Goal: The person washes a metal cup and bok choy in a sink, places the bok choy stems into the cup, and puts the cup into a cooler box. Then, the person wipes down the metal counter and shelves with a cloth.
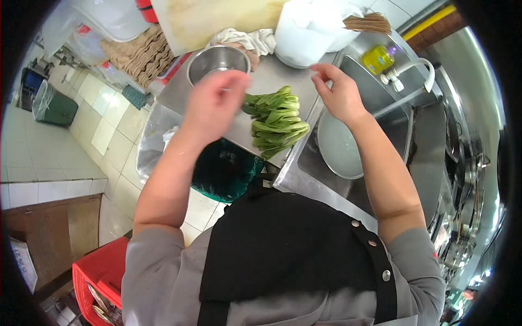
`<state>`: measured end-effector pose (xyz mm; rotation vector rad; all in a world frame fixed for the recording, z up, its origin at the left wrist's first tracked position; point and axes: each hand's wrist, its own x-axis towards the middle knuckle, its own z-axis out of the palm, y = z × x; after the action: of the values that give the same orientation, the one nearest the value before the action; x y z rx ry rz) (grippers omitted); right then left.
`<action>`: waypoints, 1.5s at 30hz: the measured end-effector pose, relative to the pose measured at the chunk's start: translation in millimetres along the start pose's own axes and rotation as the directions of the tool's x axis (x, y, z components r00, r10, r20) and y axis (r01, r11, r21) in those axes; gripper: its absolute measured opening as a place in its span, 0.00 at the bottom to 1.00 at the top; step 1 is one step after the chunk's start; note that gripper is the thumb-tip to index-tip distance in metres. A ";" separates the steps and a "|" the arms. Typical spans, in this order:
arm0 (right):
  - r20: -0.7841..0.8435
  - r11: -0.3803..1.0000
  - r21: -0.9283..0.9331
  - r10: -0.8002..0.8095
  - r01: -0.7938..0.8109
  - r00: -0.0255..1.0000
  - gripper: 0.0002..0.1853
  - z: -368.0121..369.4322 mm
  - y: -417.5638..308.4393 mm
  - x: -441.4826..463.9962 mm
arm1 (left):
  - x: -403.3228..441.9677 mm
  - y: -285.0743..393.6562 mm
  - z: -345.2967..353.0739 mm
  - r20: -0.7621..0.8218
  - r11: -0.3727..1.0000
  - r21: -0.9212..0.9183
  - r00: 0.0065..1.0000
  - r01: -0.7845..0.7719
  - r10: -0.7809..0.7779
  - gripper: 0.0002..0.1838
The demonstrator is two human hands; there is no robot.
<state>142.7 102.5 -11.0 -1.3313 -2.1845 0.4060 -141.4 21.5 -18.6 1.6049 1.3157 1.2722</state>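
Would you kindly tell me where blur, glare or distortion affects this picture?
Head view: left hand smeared by motion blur, right hand sharper; head view: bright glare on the floor tiles; head view: wide-angle distortion bowing the outer scene, with black corners.

- The place looks like a professional kitchen.
- There is a metal sink (314,163) with white tap (394,77).
- Leafy greens (278,122) and metal bowl (211,57) are on the desk (272,69).
- The person wears black apron (288,244).
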 end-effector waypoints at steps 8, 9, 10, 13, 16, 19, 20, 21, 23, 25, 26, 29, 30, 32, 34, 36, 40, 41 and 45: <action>0.152 0.959 0.049 0.270 -0.280 0.951 0.12 -39.0 43.0 -103.5 | 74.4 -21.1 104.5 0.463 0.636 0.743 0.847 -0.210 -0.262 0.37; 0.143 0.950 0.075 0.292 -0.304 0.946 0.13 -40.9 54.2 -120.2 | 79.7 -25.1 106.8 0.484 0.679 0.712 0.827 -0.181 -0.287 0.37; 0.132 0.940 0.102 0.312 -0.326 0.941 0.13 -42.9 66.9 -136.8 | 85.8 -28.2 104.8 0.505 0.716 0.681 0.806 -0.152 -0.309 0.38; 0.125 0.860 0.227 0.439 -0.456 0.890 0.12 -52.1 96.2 -178.8 | 99.2 -46.5 101.7 0.494 0.781 0.624 0.785 -0.021 -0.374 0.34; 0.117 0.761 0.336 0.550 -0.554 0.827 0.11 -59.1 117.2 -208.3 | 108.7 -53.8 96.0 0.434 0.821 0.563 0.813 0.092 -0.389 0.31; 0.129 0.648 0.468 0.623 -0.601 0.771 0.11 -63.7 133.9 -218.8 | 111.7 -26.2 91.9 0.360 0.858 0.497 0.870 0.126 -0.337 0.29; 0.124 0.623 0.501 0.635 -0.601 0.762 0.11 -64.2 139.4 -218.4 | 115.5 -12.2 92.0 0.335 0.874 0.472 0.895 0.111 -0.295 0.29; 0.125 0.597 0.531 0.647 -0.602 0.752 0.11 -63.5 142.7 -218.2 | 117.0 0.2 92.0 0.309 0.889 0.447 0.916 0.098 -0.256 0.28; 0.145 0.518 0.609 0.672 -0.601 0.727 0.12 -60.5 142.6 -210.4 | 124.9 16.9 96.6 0.259 0.919 0.384 0.945 0.089 -0.200 0.26; 0.197 0.421 0.702 0.661 -0.575 0.725 0.15 -65.5 137.4 -194.3 | 138.6 28.3 107.1 0.256 0.967 0.248 0.958 0.067 -0.131 0.24; 0.239 0.358 0.752 0.636 -0.554 0.734 0.17 -72.6 128.0 -181.9 | 143.0 33.3 120.0 0.245 0.992 0.094 0.964 0.079 -0.100 0.25; 0.209 0.219 0.900 0.545 -0.378 0.812 0.26 -87.7 109.2 -138.0 | 152.2 52.2 185.9 0.364 0.996 0.088 0.931 -0.030 -0.004 0.25; 0.179 0.177 0.926 0.569 -0.332 0.803 0.27 -92.2 108.5 -121.0 | 155.4 48.2 218.8 0.427 0.999 0.044 0.904 -0.013 -0.007 0.24; 0.141 0.066 0.973 0.592 -0.223 0.793 0.27 -100.0 122.2 -90.9 | 154.9 48.0 287.0 0.525 0.998 -0.056 0.851 -0.007 0.036 0.22; 0.087 -0.015 0.995 0.637 -0.101 0.766 0.25 -105.1 160.1 -73.1 | 153.2 46.1 351.4 0.530 0.992 -0.083 0.839 -0.092 0.122 0.22; 0.023 -0.041 0.999 0.717 0.008 0.696 0.22 -108.0 203.3 -63.4 | 153.7 56.4 393.8 0.452 0.938 0.162 0.868 -0.305 0.204 0.24; -0.033 0.057 0.998 0.794 -0.020 0.608 0.13 -134.3 234.9 -65.5 | 165.7 38.6 455.2 0.305 0.961 0.087 0.925 -0.263 0.225 0.21; -0.019 0.064 0.997 0.788 -0.052 0.616 0.14 -139.7 240.3 -68.1 | 172.4 38.9 463.7 0.345 0.989 0.024 0.930 -0.147 0.130 0.20; 0.066 0.050 0.987 0.731 -0.150 0.680 0.18 -154.5 253.1 -85.9 | 167.7 57.6 462.2 0.526 0.984 -0.094 0.847 0.153 -0.082 0.21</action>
<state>447.6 140.5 -41.6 -1.0746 -0.5483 1.2985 318.7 201.2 -51.6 1.5957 0.9463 0.7496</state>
